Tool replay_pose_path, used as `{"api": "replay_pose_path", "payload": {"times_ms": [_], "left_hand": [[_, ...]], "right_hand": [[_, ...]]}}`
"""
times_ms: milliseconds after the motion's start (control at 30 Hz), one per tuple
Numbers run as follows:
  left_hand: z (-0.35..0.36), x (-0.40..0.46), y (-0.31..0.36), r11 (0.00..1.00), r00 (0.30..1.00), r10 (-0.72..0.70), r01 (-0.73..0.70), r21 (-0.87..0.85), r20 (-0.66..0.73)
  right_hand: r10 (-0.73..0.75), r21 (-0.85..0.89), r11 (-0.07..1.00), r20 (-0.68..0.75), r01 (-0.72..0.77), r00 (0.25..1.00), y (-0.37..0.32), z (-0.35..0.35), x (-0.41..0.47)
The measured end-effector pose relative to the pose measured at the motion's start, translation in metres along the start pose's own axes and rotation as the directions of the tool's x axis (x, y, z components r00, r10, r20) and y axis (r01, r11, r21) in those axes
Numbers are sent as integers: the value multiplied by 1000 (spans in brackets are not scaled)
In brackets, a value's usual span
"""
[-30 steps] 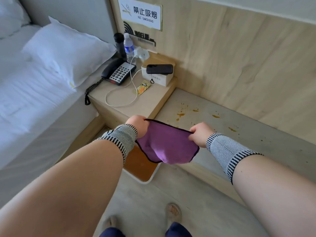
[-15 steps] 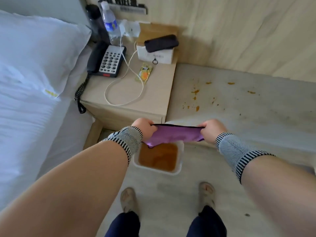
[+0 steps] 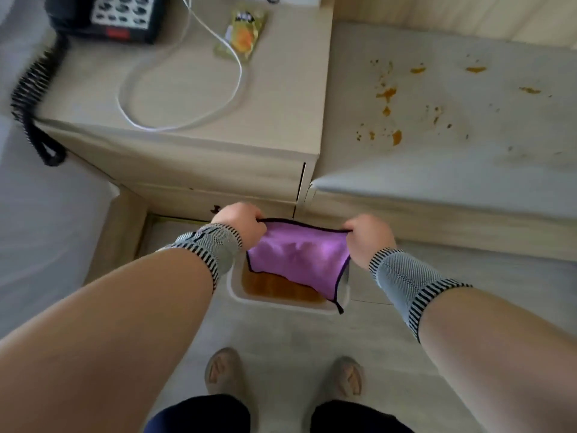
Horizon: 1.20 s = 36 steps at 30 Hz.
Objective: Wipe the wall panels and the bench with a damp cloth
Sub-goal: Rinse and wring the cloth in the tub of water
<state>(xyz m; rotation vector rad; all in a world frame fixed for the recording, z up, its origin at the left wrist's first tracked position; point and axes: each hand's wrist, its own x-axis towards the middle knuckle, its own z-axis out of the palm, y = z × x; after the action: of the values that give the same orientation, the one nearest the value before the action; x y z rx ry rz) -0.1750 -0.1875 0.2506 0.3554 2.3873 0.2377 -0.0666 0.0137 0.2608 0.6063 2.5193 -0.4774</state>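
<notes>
In the head view, the gaze had dropped steeply over the last second: the wall panels and sign that filled the top of the frame were gone, and the floor, the person's feet and a white tub (image 3: 237,295) of brownish water now sat in the middle. The left hand (image 3: 240,225) and right hand (image 3: 368,237) each stayed clenched on an upper corner of the purple cloth (image 3: 299,257), which had gone from stretched taut half a second earlier to hanging slack between them, its lower edge draped over the tub's far side. That read as wetting or rinsing the cloth before any wiping. The bench (image 3: 468,145), just right of the nightstand (image 3: 187,98), carried orange stains (image 3: 387,95) well apart from the cloth, so wiping appeared not yet begun.
</notes>
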Motion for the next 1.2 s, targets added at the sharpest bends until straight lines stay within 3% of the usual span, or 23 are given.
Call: {"api": "replay_pose_path", "payload": {"times_ms": [100, 200, 267, 467, 567, 667, 733, 800, 867, 933, 967, 1067, 1133, 1200], "left_hand": [[71, 48, -19, 990, 994, 16, -31, 137, 108], [148, 102, -41, 984, 963, -5, -43, 175, 269], [191, 140, -50, 987, 949, -1, -49, 151, 316], [284, 228, -64, 936, 888, 48, -200, 289, 458], [293, 252, -69, 970, 890, 2, -113, 217, 455], [281, 260, -68, 999, 948, -34, 26, 28, 315], [281, 264, -69, 988, 964, -105, 130, -87, 244], [290, 267, -68, 935, 953, -159, 230, -271, 259], [296, 266, -61, 788, 920, -186, 350, -508, 345], [296, 266, -50, 513, 869, -180, 482, -710, 460], [295, 264, -46, 398, 853, -152, 515, -759, 499], [285, 257, -37, 146, 835, -35, 548, -824, 549], [278, 249, -30, 63, 843, -11, 537, -841, 538], [275, 244, -24, 80, 869, -52, 494, -866, 491]], "right_hand": [[-88, -224, 967, 159, 123, 983, 22, 74, 42], [-61, -309, 926, 440, 215, 896, 37, 152, 91], [-68, -354, 889, 526, 292, 848, 44, 193, 127], [23, -327, 933, 464, 148, 886, 64, 290, 222], [6, -335, 926, 472, 173, 881, 70, 319, 240], [-25, -410, 887, 416, 212, 909, 74, 337, 237], [-8, -442, 883, 320, 157, 947, 73, 342, 232], [42, -273, 962, 222, 21, 974, 71, 340, 231], [110, 170, 974, 222, -150, 969, 64, 330, 238], [110, 615, 756, 216, -222, 970, 48, 317, 240], [116, 753, 617, 201, -229, 973, 37, 310, 237], [139, 938, 254, 207, -237, 968, 6, 296, 225], [161, 957, 256, 98, -137, 982, -2, 292, 221], [160, 922, 387, -44, -22, 986, 1, 292, 219]]}}
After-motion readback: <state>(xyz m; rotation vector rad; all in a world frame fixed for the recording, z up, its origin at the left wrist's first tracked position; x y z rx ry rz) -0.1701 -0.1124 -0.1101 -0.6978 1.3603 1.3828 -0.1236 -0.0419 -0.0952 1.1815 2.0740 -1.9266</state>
